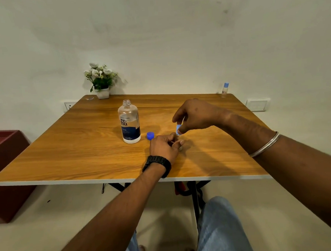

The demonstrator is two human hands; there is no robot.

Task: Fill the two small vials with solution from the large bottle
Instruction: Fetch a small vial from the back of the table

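vial point(179, 142) in left hand point(164, 146), cap point(178, 129) in right hand point(194, 115)

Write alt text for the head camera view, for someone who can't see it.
Over a wooden table, the left hand grips a small vial while the right hand pinches its light-blue cap. An open clear large bottle and blue cap stand left of them.

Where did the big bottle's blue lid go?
The round blue plastic cap lies on the wooden table, just right of the large clear bottle and left of the hands.
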